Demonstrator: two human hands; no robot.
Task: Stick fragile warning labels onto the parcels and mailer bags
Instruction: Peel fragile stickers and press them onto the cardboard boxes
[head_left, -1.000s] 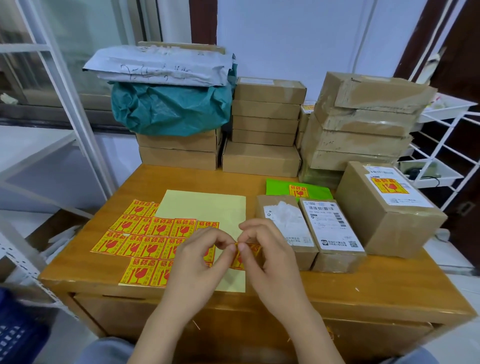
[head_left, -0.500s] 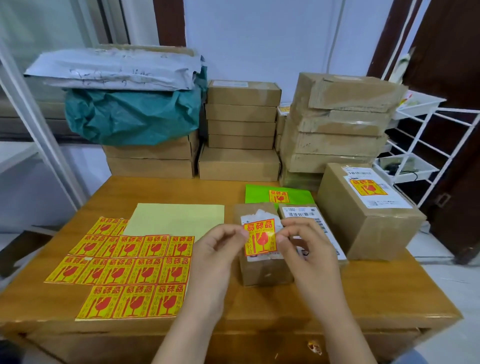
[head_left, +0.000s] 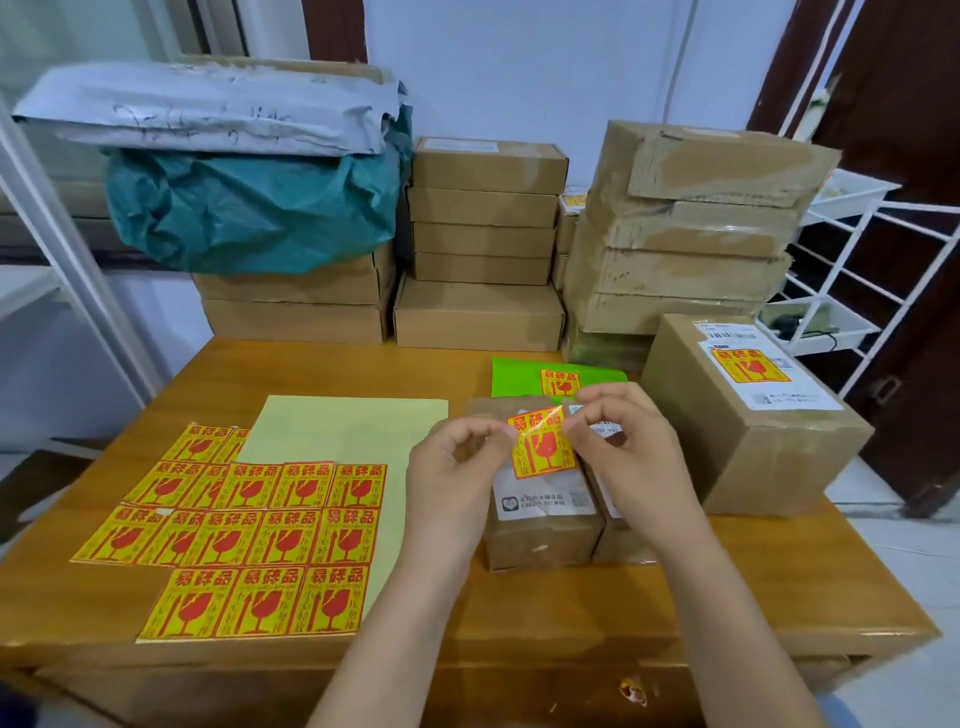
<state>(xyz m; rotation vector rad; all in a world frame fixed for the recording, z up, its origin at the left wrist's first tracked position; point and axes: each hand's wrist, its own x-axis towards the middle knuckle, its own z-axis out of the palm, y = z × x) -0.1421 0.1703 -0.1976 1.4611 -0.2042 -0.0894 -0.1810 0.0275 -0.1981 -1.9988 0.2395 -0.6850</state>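
held label (head_left: 540, 441): yellow, red glass symbol and red characters
label sheet (head_left: 270, 525): same yellow-and-red pattern, pale yellow backing
mailer bag (head_left: 514, 376): bright green
parcels (head_left: 540, 535): brown cardboard, white shipping labels
worktop (head_left: 597, 613): honey-brown wood

Two hands (head_left: 452, 467) (head_left: 623, 452) hold one peeled fragile label (head_left: 540, 441). Two small parcels (head_left: 540, 519) (head_left: 615, 540) sit side by side near, one large box (head_left: 748, 431) at right, one green mailer (head_left: 519, 374) behind. About seventeen labels remain on the sheets (head_left: 244, 525) at left. Far stacks: three of boxes (head_left: 483, 244), two bags on the left one
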